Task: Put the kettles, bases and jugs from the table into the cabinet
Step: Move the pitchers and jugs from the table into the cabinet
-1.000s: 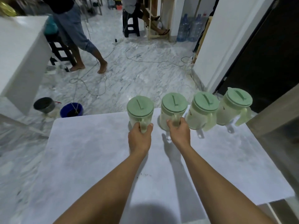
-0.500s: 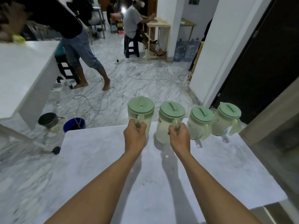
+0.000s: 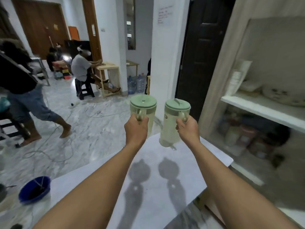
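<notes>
I can make out no brand or label on either jug; a sheet of paper on the white pillar far beyond my hands carries handwriting, but it is too blurred to read.

My left hand is wrapped tight around the handle of the left jug, a pale translucent jug with a green lid. The jug's body stands upright just beyond my knuckles, its lid above the hand. My right hand is clenched on the handle of the right jug, which sits to the left of that hand and tips slightly, its base swung toward me. The two jugs hang side by side, close but apart, both clear of the white table, where their two shadows fall between my forearms.

Half a second ago both jugs were barely off the table in a row with two more jugs to their right; now they are raised well above it, and those other two jugs are out of my view. My view has swung right, so the open cabinet now shows to the right of my right hand, with its white shelf holding blurred crockery and jars below.
</notes>
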{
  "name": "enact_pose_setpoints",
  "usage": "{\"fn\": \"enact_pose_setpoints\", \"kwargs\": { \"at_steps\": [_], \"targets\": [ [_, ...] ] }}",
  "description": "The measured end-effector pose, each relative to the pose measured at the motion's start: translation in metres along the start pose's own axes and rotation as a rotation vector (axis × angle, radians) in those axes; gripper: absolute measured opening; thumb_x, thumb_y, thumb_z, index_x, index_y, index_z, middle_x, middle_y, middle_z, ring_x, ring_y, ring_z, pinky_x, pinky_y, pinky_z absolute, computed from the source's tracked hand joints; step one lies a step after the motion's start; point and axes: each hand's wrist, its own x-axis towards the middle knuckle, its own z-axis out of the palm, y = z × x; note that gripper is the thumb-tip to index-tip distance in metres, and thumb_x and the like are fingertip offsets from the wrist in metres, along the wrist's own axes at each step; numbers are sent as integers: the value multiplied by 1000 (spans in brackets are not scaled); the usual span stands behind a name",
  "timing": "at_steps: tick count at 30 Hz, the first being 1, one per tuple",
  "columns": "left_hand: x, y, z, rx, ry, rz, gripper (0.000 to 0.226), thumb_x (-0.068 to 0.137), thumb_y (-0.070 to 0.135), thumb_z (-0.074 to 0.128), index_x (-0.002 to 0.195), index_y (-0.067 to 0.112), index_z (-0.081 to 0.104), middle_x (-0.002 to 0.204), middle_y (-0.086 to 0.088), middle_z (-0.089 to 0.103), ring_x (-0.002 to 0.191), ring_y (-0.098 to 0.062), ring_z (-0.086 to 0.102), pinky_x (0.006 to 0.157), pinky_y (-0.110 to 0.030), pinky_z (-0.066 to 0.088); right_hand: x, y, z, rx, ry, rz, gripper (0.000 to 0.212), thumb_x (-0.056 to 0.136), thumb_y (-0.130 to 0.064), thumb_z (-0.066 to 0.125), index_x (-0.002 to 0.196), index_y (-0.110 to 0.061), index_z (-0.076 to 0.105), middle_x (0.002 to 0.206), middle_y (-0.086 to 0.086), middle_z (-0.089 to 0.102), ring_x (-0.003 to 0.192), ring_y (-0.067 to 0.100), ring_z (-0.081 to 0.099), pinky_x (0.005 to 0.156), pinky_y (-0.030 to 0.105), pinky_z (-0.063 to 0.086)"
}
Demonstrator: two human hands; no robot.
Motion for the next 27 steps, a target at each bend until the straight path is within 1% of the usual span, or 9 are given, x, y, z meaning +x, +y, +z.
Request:
{"fn": "enact_pose_setpoints", "kwargs": {
  "at_steps": [4, 9, 12, 14, 16, 19, 22, 25, 27],
  "targets": [
    [-21, 44, 5, -46, -73, 99, 25, 87, 30, 55, 83, 6, 62, 78, -9, 68, 74, -25, 63, 55, -29, 42, -26, -24, -60, 18, 148, 9, 16, 90, -19, 57, 76, -12, 56, 67, 8, 59, 63, 23, 55, 58, 36, 42],
    [-63, 111, 31, -135, -203, 208, 23, 88, 31, 54, 82, 10, 62, 76, -7, 66, 72, -24, 63, 58, -32, 47, -65, -50, -156, -45, 307, 7, 15, 89, -20, 57, 76, -14, 58, 68, 6, 62, 68, 27, 62, 62, 41, 48],
    [-95, 146, 45, -160, -271, 259, 27, 88, 32, 53, 82, 8, 62, 74, -8, 66, 71, -23, 61, 56, -31, 41, -89, -54, -211, -59, 371, 6, 13, 83, -27, 54, 74, -17, 56, 66, 3, 61, 66, 25, 61, 61, 37, 45],
    [-116, 164, 54, -175, -313, 269, 28, 88, 32, 53, 79, 7, 62, 72, -7, 66, 71, -25, 62, 57, -32, 40, -104, -54, -244, -61, 399, 17, 16, 77, -34, 52, 73, -18, 55, 64, 2, 61, 67, 27, 62, 60, 40, 46],
    [-142, 182, 62, -200, -362, 276, 29, 87, 34, 53, 79, 8, 63, 74, -8, 67, 72, -26, 62, 60, -34, 42, -124, -57, -276, -66, 441, 21, 13, 78, -31, 52, 73, -20, 54, 62, 2, 58, 64, 26, 59, 60, 40, 45],
    [-197, 212, 77, -267, -453, 278, 27, 89, 32, 54, 83, 8, 66, 78, -8, 68, 72, -24, 64, 57, -31, 41, -163, -61, -333, -91, 513, 22, 12, 87, -20, 53, 75, -19, 56, 62, 2, 56, 64, 24, 57, 61, 38, 44],
    [-245, 236, 92, -308, -539, 281, 29, 89, 33, 55, 85, 8, 67, 78, -10, 68, 71, -24, 64, 55, -30, 43, -199, -63, -385, -124, 577, 44, 13, 88, -22, 55, 78, -15, 60, 67, 5, 61, 69, 26, 60, 65, 42, 49],
    [-292, 256, 106, -342, -611, 253, 34, 82, 42, 53, 82, 10, 67, 71, -7, 69, 73, -28, 68, 64, -38, 53, -235, -63, -434, -152, 626, 73, 12, 93, -20, 56, 88, -11, 62, 73, 7, 65, 72, 25, 65, 72, 47, 57],
    [-319, 267, 115, -347, -635, 254, 32, 84, 37, 56, 78, 8, 67, 68, -6, 69, 70, -26, 68, 59, -33, 49, -255, -61, -460, -180, 653, 75, 15, 93, -19, 56, 92, -6, 63, 71, 6, 65, 70, 23, 65, 73, 48, 58]
  ]
}}
